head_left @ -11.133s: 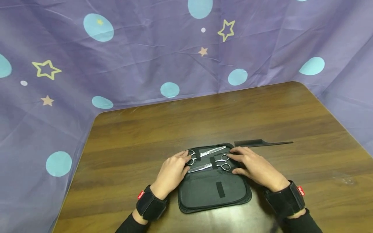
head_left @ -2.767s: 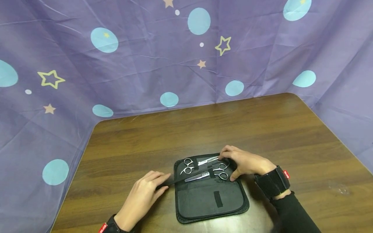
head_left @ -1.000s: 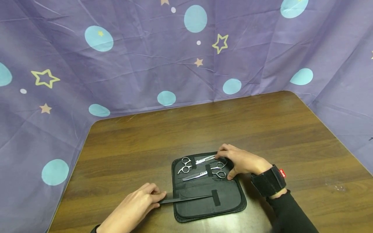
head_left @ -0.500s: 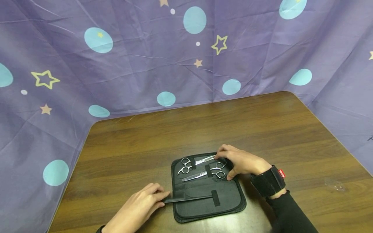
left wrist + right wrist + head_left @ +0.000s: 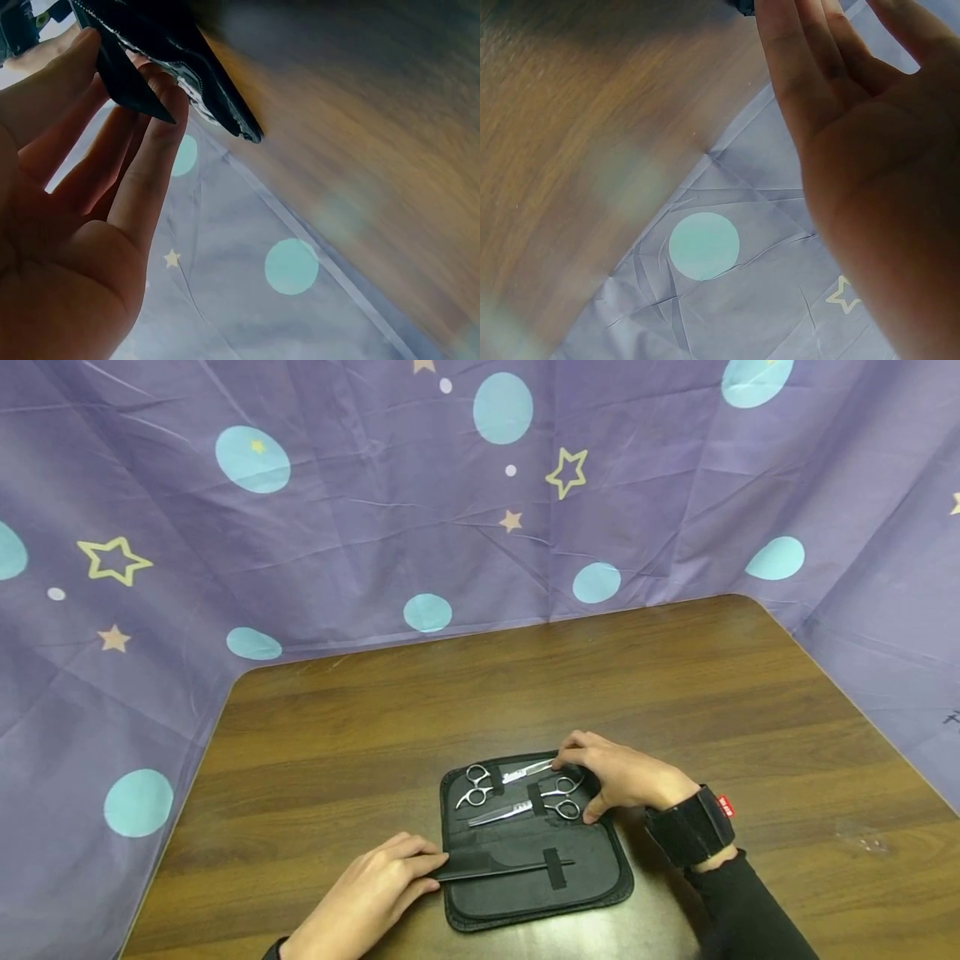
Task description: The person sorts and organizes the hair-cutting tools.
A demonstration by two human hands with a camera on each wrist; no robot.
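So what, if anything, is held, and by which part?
The black comb, pinched by its broad end in the left hand; the right hand rests on the open case.

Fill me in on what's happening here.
A person's left-hand grip pinches a flat black comb with a thin tail by its wide end, across the left edge of a black leather-look rectangular case. The tail runs under a short black strap, its tip showing beyond. The right-hand grip rests on the case's far right corner. Two pairs of silver metal scissors sit strapped in the far half.
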